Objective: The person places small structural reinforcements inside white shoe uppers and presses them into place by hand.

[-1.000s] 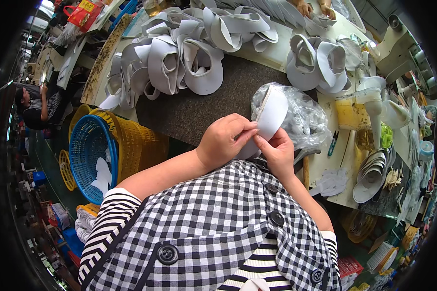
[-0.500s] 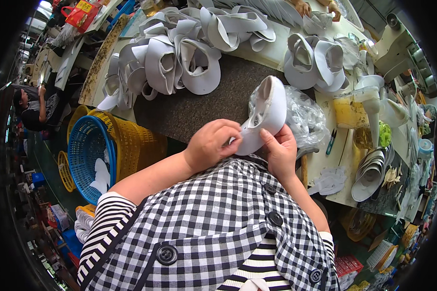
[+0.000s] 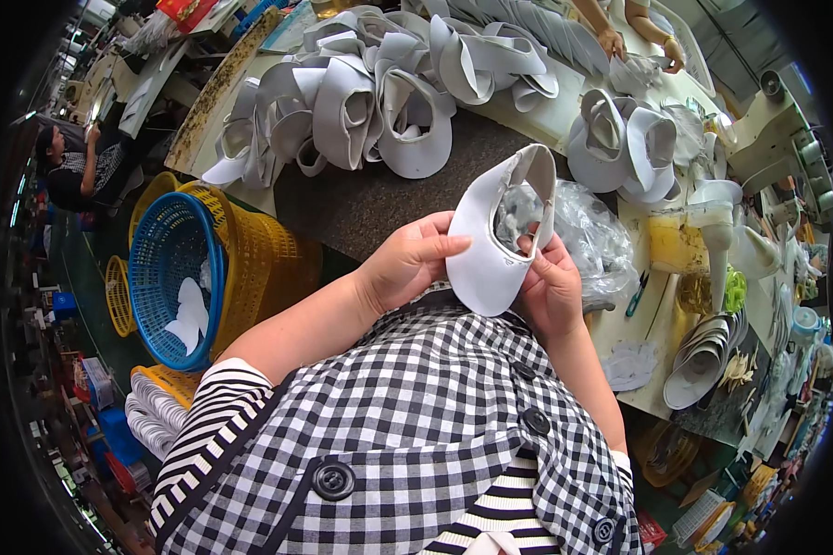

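Observation:
Both hands hold one white shoe upper (image 3: 491, 231) up over the dark worktable (image 3: 370, 199). My left hand (image 3: 407, 264) grips its left side with the fingers spread across the outer face. My right hand (image 3: 551, 282) holds the right side, the thumb at the inner opening. The upper's opening faces up and away from me. Just behind it lies a clear plastic bag (image 3: 592, 236).
A heap of white uppers (image 3: 370, 92) covers the far table, with more uppers (image 3: 625, 143) to the right. A blue basket (image 3: 171, 273) and yellow baskets (image 3: 259, 259) stand at my left. Another person's hands (image 3: 634, 46) work opposite. A stack of flat white pieces (image 3: 703, 356) lies right.
The white upper has been lifted and turned from lying against the bag to standing up with its opening showing; both hands have shifted their hold on it.

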`<action>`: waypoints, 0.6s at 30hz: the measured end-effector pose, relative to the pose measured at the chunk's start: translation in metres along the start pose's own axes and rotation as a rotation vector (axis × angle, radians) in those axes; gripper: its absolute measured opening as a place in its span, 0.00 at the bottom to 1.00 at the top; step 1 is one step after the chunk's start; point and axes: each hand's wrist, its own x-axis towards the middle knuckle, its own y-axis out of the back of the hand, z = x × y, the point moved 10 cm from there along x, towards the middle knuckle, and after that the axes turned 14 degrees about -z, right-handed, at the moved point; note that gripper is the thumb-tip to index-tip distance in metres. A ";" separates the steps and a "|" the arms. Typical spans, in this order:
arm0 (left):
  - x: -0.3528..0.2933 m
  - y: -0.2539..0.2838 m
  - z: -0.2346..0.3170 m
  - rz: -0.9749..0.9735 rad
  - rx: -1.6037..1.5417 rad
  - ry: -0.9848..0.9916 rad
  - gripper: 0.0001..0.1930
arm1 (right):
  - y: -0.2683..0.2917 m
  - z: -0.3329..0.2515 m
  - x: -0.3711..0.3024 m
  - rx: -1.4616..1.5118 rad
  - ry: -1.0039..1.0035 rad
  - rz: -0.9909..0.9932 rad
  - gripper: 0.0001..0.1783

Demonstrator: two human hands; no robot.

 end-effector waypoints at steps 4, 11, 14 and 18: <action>-0.007 0.007 0.010 0.116 0.187 -0.036 0.21 | 0.019 -0.010 -0.005 -0.306 -0.044 0.269 0.24; -0.014 0.011 0.017 0.254 0.355 -0.153 0.17 | -0.071 -0.061 -0.015 -1.834 0.345 0.303 0.20; -0.012 0.005 0.018 0.213 0.440 -0.222 0.18 | -0.086 -0.050 -0.003 -1.687 0.306 0.153 0.12; -0.009 0.000 0.011 0.120 0.482 -0.223 0.18 | -0.085 -0.036 0.007 -1.626 0.232 0.038 0.06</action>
